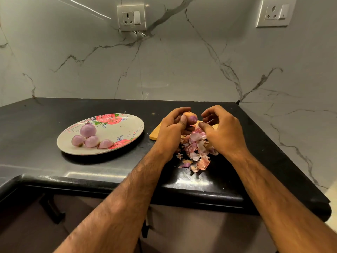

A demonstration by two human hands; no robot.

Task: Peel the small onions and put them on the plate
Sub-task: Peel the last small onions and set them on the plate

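My left hand [172,127] grips a small onion [191,118], partly purple and partly in its tan skin, above the counter. My right hand [223,129] hovers just right of it with curled fingers; I cannot tell whether it pinches a strip of skin. A pile of pink onion peels [196,150] lies beneath both hands. To the left sits an oval floral plate [116,133] holding several peeled purple onions [88,130].
A wooden cutting board [156,133] lies under the peels, mostly hidden by my hands. The black counter [45,114] ends at a rounded front edge near me. A marble wall with two power sockets [131,17] stands behind and to the right.
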